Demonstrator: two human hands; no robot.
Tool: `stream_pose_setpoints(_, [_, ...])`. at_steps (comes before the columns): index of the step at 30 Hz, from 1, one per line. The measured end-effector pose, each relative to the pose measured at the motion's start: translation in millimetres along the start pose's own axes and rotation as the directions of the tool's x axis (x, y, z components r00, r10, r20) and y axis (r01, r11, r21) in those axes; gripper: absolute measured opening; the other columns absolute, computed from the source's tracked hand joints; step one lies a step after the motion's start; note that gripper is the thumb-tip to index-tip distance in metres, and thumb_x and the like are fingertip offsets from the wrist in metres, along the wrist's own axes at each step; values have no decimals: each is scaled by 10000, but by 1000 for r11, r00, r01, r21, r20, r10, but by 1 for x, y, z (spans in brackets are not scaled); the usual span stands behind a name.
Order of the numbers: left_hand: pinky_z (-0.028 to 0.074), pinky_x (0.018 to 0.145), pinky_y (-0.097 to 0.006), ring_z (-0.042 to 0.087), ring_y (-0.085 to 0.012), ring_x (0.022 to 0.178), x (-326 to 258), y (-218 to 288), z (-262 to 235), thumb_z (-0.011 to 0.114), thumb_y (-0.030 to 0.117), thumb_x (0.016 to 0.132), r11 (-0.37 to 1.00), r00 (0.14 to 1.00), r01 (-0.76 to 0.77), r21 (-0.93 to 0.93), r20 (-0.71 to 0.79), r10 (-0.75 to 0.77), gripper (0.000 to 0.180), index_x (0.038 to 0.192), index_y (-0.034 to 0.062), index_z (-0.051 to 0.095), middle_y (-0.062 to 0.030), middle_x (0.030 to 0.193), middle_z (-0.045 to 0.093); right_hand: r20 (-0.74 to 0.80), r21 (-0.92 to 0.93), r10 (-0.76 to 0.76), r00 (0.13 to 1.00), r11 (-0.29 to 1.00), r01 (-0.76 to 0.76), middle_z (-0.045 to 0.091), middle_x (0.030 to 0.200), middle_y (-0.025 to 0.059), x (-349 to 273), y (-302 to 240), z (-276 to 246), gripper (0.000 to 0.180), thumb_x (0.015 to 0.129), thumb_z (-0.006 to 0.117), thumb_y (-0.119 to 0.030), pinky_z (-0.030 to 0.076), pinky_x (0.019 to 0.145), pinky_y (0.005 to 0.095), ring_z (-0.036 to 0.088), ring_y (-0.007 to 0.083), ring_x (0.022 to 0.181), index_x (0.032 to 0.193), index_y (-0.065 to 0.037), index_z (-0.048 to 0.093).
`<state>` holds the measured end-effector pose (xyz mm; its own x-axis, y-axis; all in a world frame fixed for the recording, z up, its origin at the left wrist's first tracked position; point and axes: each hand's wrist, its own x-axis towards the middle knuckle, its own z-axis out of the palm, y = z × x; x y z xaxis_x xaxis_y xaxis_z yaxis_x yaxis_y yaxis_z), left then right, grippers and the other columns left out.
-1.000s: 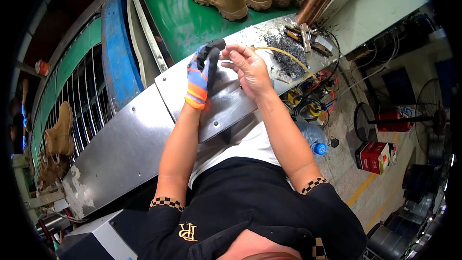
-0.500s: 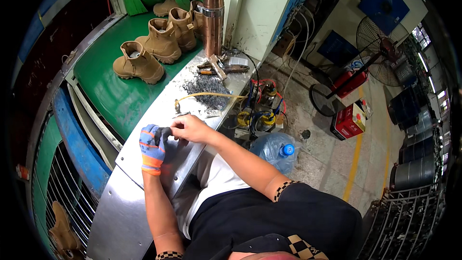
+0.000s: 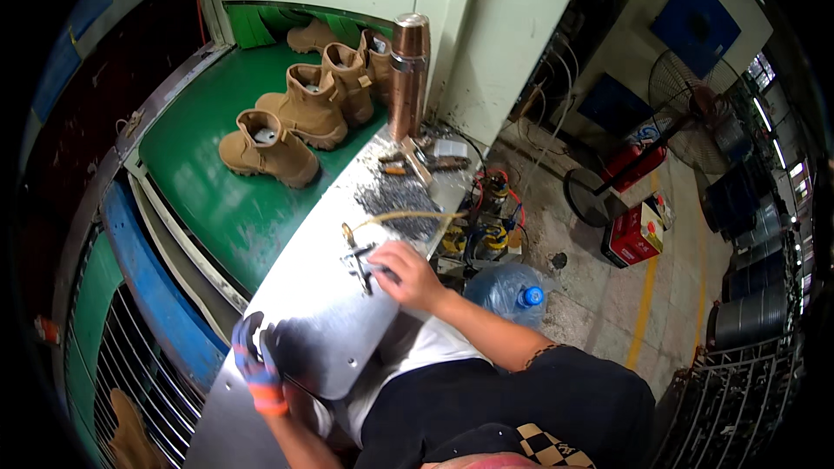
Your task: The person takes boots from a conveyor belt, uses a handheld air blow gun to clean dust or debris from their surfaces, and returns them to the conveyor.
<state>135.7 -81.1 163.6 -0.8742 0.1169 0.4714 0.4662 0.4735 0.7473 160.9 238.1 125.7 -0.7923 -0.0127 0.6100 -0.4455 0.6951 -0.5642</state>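
My right hand [image 3: 408, 275], bare, is at the metal bench top [image 3: 321, 330] with its fingers bent. A small dark grey part shows by its fingers; what it is I cannot make out. Right beside the fingertips lies a small metal tool like a spray gun [image 3: 356, 262], joined to a yellowish hose [image 3: 404, 216]. My left hand [image 3: 254, 363] wears a blue-grey and orange glove with dark fingertips. It hovers over the left edge of the bench, somewhat blurred, thumb and fingers apart, with nothing visible between them.
Several tan boots [image 3: 271, 152] stand on a green conveyor belt [image 3: 187, 174]. A copper-coloured flask [image 3: 408, 78], dirty hand tools [image 3: 417, 161] and a dark heap of scraps [image 3: 395, 200] are on the bench. A large water bottle [image 3: 504, 291] and a red box [image 3: 632, 234] stand on the floor, near a fan [image 3: 695, 104].
My hands have parted. The right has let go of the left glove's fingertips and moved right to the metal tool; the left has moved down and left. The view has shifted slightly.
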Motion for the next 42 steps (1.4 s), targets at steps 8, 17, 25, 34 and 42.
stream_pose_setpoints(8, [376, 980, -543, 516, -424, 1103, -66, 4, -46, 697, 169, 773, 915, 958, -96, 391, 287, -22, 465, 1200, 30, 578, -206, 1169, 575, 212, -243, 140, 967, 966, -87, 554, 1224, 94, 5, -19, -2, 393, 802, 631, -174, 402, 1000, 419, 515, 281, 1195, 1180, -80, 575])
stream_pose_setpoints(17, [339, 1048, -523, 490, -415, 1181, -56, 10, -42, 638, 169, 839, 899, 930, -27, 437, 340, -138, 376, 1183, 22, 599, -194, 1216, 581, 279, -252, 196, 940, 960, -125, 544, 1256, 92, 11, -22, -11, 421, 787, 623, -165, 378, 1028, 420, 494, 275, 1226, 1195, -79, 564])
stream_pose_setpoints(25, [336, 1077, -499, 486, -401, 1220, -82, 7, -38, 627, 148, 847, 856, 958, 38, 516, 226, -178, 360, 1183, 20, 606, -188, 1250, 582, 71, -85, 49, 996, 995, -43, 560, 1231, 133, -3, -9, 3, 401, 767, 624, -81, 416, 1020, 417, 517, 306, 1213, 1163, -43, 568])
stream_pose_setpoints(34, [355, 1068, -470, 488, -383, 1215, -97, 16, -24, 644, 148, 850, 858, 990, 28, 512, 103, -94, 345, 1179, 48, 620, -179, 1261, 581, -7, 77, 76, 997, 994, -75, 521, 1309, 148, -30, -14, -7, 435, 784, 646, -66, 352, 1108, 431, 424, 336, 1325, 1205, -20, 548])
stream_pose_setpoints(42, [412, 1032, -456, 537, -379, 1158, -105, -7, -31, 664, 131, 797, 933, 995, 77, 351, 38, -96, 364, 1146, 33, 639, -178, 1246, 593, 228, 323, 146, 963, 921, -216, 622, 1173, 121, -40, -65, -2, 324, 852, 648, -52, 479, 961, 351, 612, 252, 1106, 1173, -46, 600])
